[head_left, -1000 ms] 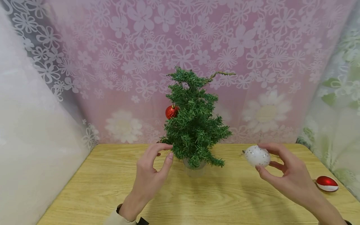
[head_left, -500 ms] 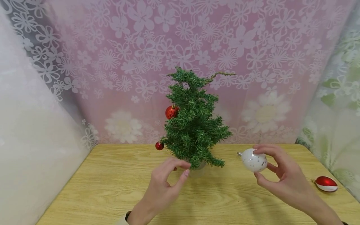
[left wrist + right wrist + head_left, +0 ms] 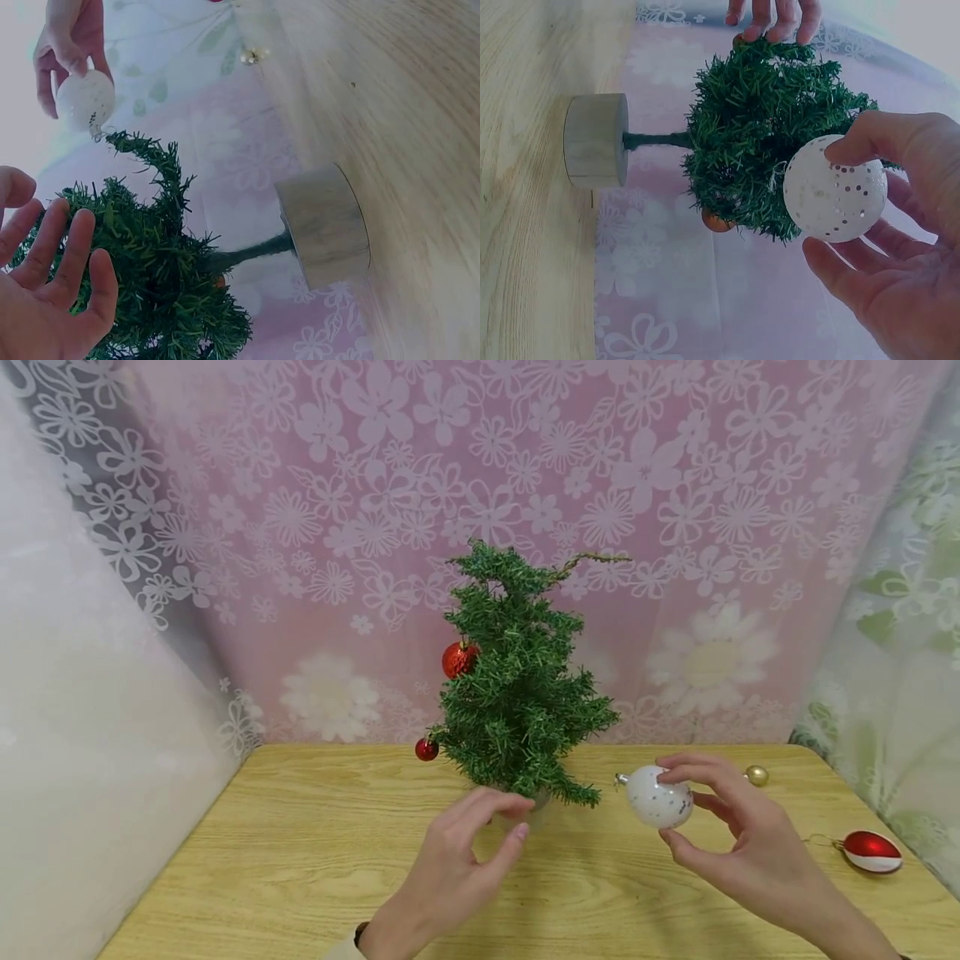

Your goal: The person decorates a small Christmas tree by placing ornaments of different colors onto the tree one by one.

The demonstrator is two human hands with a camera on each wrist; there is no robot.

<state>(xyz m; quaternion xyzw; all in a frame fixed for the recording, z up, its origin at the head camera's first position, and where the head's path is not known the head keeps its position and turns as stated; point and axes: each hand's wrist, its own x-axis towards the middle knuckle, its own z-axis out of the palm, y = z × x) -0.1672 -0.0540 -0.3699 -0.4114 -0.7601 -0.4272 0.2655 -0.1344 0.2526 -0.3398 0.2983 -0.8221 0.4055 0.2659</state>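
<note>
A white ornament ball (image 3: 658,797) with silver specks is pinched between the fingers and thumb of my right hand (image 3: 757,852). Its silver cap points left toward the small green artificial Christmas tree (image 3: 517,693). In the left wrist view, that cap appears close to a branch tip; whether they touch I cannot tell. My left hand (image 3: 468,860) holds nothing, thumb and fingers apart, in front of the tree's lower branches. On the tree's left side hang a red ball (image 3: 458,660) and a smaller red ball (image 3: 427,749). The left hand partly hides the tree's round base (image 3: 326,229) in the head view.
A gold bauble (image 3: 757,775) lies on the wooden table (image 3: 300,860) behind the right hand. Farther right, near the table's edge, is a red and white ornament (image 3: 870,852). A flowered pink curtain (image 3: 337,527) hangs behind the table.
My left hand has moved right and slightly down, uncovering the smaller red ball. The right hand has carried the white ornament ball left toward the tree, and the gold bauble has come into view.
</note>
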